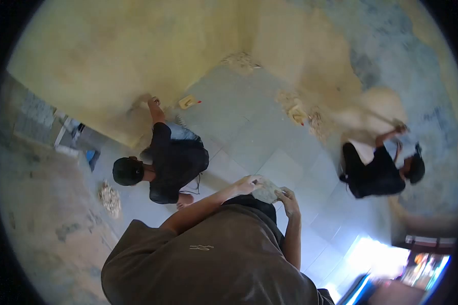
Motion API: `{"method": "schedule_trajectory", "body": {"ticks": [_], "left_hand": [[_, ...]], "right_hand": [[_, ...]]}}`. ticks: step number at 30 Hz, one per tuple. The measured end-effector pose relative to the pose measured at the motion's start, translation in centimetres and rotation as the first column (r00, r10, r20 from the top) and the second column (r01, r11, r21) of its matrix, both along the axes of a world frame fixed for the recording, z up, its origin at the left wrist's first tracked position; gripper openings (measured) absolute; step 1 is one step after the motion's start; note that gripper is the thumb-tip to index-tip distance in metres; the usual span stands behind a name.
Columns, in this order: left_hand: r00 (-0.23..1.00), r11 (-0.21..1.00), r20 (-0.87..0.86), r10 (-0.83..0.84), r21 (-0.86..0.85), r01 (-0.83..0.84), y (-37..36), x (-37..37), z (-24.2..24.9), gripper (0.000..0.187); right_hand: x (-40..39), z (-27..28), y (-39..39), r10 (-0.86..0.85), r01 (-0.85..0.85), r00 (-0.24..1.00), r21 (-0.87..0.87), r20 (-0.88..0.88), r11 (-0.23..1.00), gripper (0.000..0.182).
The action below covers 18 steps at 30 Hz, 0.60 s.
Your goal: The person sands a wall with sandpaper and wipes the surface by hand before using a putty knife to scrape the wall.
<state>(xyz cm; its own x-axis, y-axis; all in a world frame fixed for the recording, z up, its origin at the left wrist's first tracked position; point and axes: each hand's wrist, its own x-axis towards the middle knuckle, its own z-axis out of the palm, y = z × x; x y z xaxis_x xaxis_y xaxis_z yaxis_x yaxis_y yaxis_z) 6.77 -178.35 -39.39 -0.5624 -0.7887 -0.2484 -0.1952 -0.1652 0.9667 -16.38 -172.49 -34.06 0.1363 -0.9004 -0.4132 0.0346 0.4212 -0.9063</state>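
Both of my hands are in front of my waist, on either side of a pale, rounded flat piece [265, 192]. My left hand [248, 185] is closed at its left edge. At its right edge, my right hand [289, 200] grips it with bent fingers. The piece looks greyish-green and dusty; its exact kind cannot be made out. Below it are my dark trousers and brown shirt.
One person [175, 160] crouches at the left wall, another [379, 170] at the right wall. Yellow containers [187, 102] [296, 114] and scraped debris [109, 199] lie on the tiled floor [239, 109]. Bright light enters at the lower right.
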Motion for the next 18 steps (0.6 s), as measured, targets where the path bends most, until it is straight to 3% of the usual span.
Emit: {"method": "schedule_trajectory", "body": {"ticks": [2,5,6,9,10,13,16,18], "left_hand": [[0.969,0.947,-0.11,0.221,0.261,-0.186,-2.5,0.1,3.0,0.049],[0.955,0.956,-0.051,0.292,0.048,-0.29,-8.0,0.2,6.1,0.046],[0.939,0.94,0.049,0.341,0.018,-0.342,-9.9,0.0,5.8,0.045],[0.765,0.764,0.039,0.643,0.03,-0.644,-14.7,-0.9,5.9,0.042],[0.734,0.733,0.018,0.679,-0.051,-0.678,-16.2,-0.7,6.2,0.041],[0.671,0.674,-0.083,0.737,0.16,-0.721,-21.6,0.9,6.9,0.038],[0.626,0.659,-0.207,0.752,0.209,-0.723,-26.2,4.3,2.7,0.034],[0.676,0.669,-0.046,0.736,0.205,-0.714,-29.4,6.6,3.1,0.032]], "right_hand": [[-1.4,-0.9,-7.0,0.17,-0.17,0.985,0.0,0.033,0.985,0.016],[-2.5,1.0,-17.8,0.446,-0.444,0.895,-0.079,0.009,0.893,0.016],[-2.2,2.5,-21.4,0.51,-0.504,0.858,-0.09,0.058,0.859,0.015],[-1.3,2.1,-31.4,0.647,-0.648,0.76,-0.139,-0.059,0.749,0.014],[-0.3,3.6,-33.8,0.65,-0.655,0.755,-0.133,-0.083,0.744,0.012],[1.6,2.4,-42.7,0.627,-0.648,0.761,-0.171,-0.164,0.742,0.01],[2.4,0.9,-49.1,0.551,-0.62,0.775,-0.201,-0.308,0.759,0.011],[1.9,-1.8,-52.5,0.378,-0.452,0.876,-0.242,-0.299,0.859,0.015]]}}
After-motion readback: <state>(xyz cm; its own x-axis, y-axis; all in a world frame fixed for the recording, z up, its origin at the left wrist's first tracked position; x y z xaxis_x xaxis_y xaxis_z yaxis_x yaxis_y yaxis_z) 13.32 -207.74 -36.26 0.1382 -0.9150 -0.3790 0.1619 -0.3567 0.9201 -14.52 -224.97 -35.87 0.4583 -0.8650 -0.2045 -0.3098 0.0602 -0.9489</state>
